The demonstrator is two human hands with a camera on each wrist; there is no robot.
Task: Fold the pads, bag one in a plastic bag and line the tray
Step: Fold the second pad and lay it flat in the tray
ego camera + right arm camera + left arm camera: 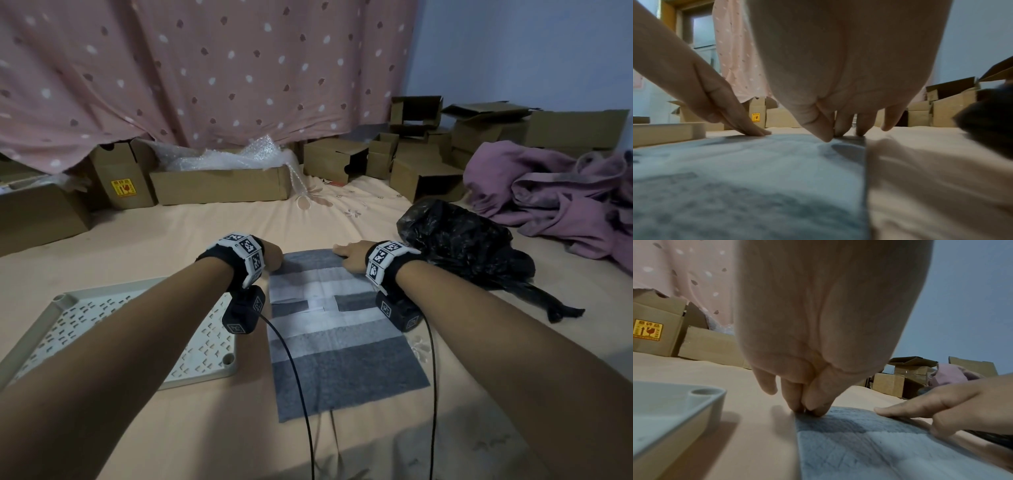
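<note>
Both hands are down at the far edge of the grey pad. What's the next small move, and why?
Probably lift that far edge and bring it toward you to start a fold. The pad lies flat and unfolded on the bed, the left hand pinches its far-left corner, and the right hand has fingertips on the far-right corner. The tray beside it is unlined.

A pad (342, 342) is lying flat on the bed (154, 236), with a tray (212, 370) just to its left and a plastic bag (459, 243) to its right. The left hand (272, 255) and right hand (352, 255) are resting on the pad's far corners. Cardboard boxes (219, 186) are standing behind, along the curtain (205, 68); a heap of cloth (561, 202) is lying at far right.
</note>
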